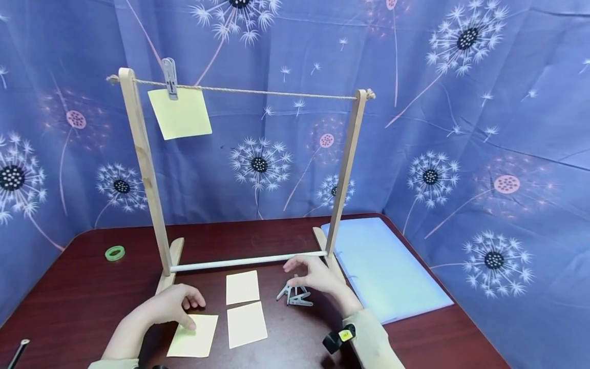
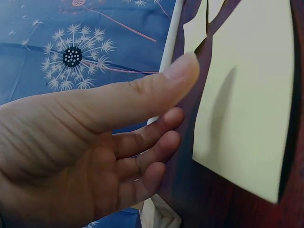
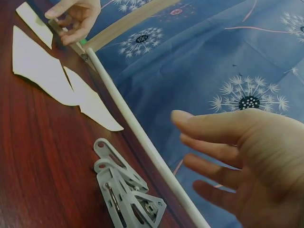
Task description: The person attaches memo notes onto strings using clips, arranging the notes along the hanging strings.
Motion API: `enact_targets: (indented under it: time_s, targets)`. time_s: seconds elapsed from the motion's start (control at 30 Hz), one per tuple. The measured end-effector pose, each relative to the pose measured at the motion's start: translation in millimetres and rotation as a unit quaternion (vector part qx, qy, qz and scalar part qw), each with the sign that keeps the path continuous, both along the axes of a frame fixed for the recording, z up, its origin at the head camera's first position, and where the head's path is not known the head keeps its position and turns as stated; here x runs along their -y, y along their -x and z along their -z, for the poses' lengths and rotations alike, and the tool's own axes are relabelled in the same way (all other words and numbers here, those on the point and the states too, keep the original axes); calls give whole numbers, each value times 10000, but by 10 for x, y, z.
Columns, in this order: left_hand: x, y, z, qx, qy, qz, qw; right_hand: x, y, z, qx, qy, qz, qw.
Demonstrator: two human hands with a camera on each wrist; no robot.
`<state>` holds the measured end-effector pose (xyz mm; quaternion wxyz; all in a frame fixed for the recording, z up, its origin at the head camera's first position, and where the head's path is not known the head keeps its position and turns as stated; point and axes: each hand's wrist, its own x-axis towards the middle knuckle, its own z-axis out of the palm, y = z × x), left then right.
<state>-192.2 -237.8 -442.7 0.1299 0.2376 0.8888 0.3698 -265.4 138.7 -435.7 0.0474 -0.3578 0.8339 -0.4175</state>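
My left hand [image 1: 172, 306] hovers over a yellow sticky note [image 1: 193, 338] at the front left, thumb overlapping the note in the head view. The left wrist view has the note [image 2: 247, 104] beside the thumb, with a gap between thumb and fingers and nothing held. My right hand [image 1: 318, 277] is just above a small pile of grey clothespins [image 1: 297, 296]. In the right wrist view its fingers are loosely bent and apart from the clothespins [image 3: 126, 190]. Two more paper notes, one [image 1: 243, 287] behind the other [image 1: 247, 324], lie between the hands.
A wooden frame [image 1: 145, 159] carries a rope [image 1: 276, 93], where a grey clothespin [image 1: 169, 79] holds a yellow note [image 1: 182, 115]. A white rod [image 1: 249, 262] joins its feet. A green tape roll [image 1: 114, 252] lies left, a pale blue folder [image 1: 387, 266] right, and a dark pen [image 1: 19, 352] front left.
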Motion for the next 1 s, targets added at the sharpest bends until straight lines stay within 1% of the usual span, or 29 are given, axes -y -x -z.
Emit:
enact_targets:
  time_s: [0.07,0.2,0.3,0.4,0.47,0.63,0.7,0.87,1.0]
  targets:
    - [11,-5,4,-14,93,74,9999,-1,1,4,20,-252,-152,9996]
    - [11,-8,8,147,185,167,9996,-9,9,36,-43,-678,-495,9965]
    - [4,-14,25,183,227,216,9993,1,9,59,-251,-980,-720,9923]
    - [-2,-19,48,106,288,246,9992,18,5,76,-393,-1251,-806,9881]
    - [-6,-18,62,48,333,229,9992,35,0,83,-433,-1392,-804,9860]
    - [-27,-17,85,-84,346,135,9993,88,-21,96,-281,-1610,-759,9836]
    - [-31,-17,88,-107,296,122,9994,114,-29,99,-256,-1651,-736,9832]
    - [-39,-19,89,-31,168,37,9998,148,-54,103,-295,-1664,-581,9839]
    - [-49,-18,77,-76,215,-12,9997,160,-66,113,-244,-1643,-493,9849]
